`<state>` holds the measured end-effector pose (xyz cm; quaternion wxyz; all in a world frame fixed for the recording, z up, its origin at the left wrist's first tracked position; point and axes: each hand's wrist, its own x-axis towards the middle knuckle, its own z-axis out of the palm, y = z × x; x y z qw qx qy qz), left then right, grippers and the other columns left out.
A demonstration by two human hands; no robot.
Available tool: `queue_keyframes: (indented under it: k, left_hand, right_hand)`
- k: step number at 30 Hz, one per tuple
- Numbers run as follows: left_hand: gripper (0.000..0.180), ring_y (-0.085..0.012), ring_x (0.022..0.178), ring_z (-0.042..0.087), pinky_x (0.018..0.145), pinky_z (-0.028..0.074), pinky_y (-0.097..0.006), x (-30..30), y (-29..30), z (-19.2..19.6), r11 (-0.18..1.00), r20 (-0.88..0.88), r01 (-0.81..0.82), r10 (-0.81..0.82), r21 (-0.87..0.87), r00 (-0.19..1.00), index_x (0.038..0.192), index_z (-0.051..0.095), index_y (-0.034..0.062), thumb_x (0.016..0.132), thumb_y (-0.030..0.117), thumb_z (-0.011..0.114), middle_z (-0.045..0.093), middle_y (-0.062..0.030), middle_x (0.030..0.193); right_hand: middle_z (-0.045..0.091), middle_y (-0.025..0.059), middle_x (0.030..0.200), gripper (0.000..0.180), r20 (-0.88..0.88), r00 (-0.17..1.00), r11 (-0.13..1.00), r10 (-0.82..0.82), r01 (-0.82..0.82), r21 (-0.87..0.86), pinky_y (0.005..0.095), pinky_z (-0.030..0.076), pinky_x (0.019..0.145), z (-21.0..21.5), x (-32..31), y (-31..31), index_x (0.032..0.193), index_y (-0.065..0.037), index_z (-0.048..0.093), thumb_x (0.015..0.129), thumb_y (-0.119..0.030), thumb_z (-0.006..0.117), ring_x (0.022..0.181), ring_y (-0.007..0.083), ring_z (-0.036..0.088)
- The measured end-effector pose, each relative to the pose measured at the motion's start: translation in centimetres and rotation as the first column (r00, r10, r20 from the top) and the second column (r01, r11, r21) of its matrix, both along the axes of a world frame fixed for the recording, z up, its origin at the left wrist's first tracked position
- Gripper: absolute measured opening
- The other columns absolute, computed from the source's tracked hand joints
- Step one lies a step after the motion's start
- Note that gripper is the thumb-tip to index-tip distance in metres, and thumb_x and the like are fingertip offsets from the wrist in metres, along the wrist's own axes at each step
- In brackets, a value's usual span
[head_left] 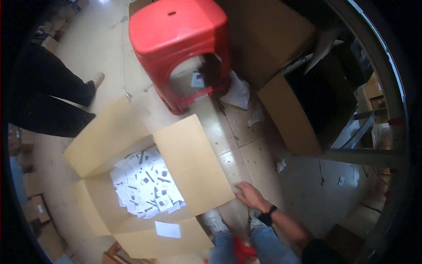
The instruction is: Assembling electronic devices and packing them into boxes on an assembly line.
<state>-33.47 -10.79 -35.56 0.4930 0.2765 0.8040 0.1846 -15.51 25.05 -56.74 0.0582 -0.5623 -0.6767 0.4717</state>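
An open cardboard box stands on the floor at the left of my feet, its flaps spread outward. Inside lies a heap of small white printed packets or cards with dark marks; their exact kind is too small to tell. One white slip of paper lies on the near flap. My right hand, with a black band on its wrist, is beside the corner of the box's right flap. Its fingers are loosely apart and nothing shows in them; whether they touch the flap I cannot tell. My left hand is out of view.
A red plastic stool stands beyond the box. Large cardboard boxes and a metal frame are on the right. Crumpled white wrapping lies by the stool. Another person in dark trousers stands at the left.
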Motion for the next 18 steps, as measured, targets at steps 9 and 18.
queue_keyframes:
  k: [9, 18]
  left_hand:
    - [0.023, -0.0391, 0.101, 0.054, 0.089, 0.048, -0.048, -8.5, 4.3, 2.1, 0.935, 0.083, 0.278, -0.302, 0.222, 0.95, 0.101, 0.054, 0.0018, 0.101, 0.022, 0.065, 0.054, -0.024, 0.107]
    - [0.023, -0.039, 0.1, 0.054, 0.088, 0.049, -0.048, -10.7, 7.2, 8.5, 0.714, 0.071, 0.509, -0.61, 0.481, 0.789, 0.101, 0.054, 0.0018, 0.102, 0.022, 0.065, 0.054, -0.024, 0.106]
  right_hand:
    - [0.073, 0.0263, 0.127, 0.038, 0.416, 0.901, 0.978, -0.12, 0.178, -0.104, 0.0534, 0.054, 0.105, 7.9, 17.7, -19.3, 0.124, -0.002, 0.074, 0.099, -0.03, 0.068, 0.119, 0.0454, 0.068]
    - [0.075, 0.0274, 0.108, 0.036, 0.501, 0.633, 0.806, -0.59, 0.503, 0.313, 0.0566, 0.056, 0.098, 27.6, 17.0, -23.2, 0.107, -0.001, 0.078, 0.095, -0.033, 0.066, 0.107, 0.0476, 0.071]
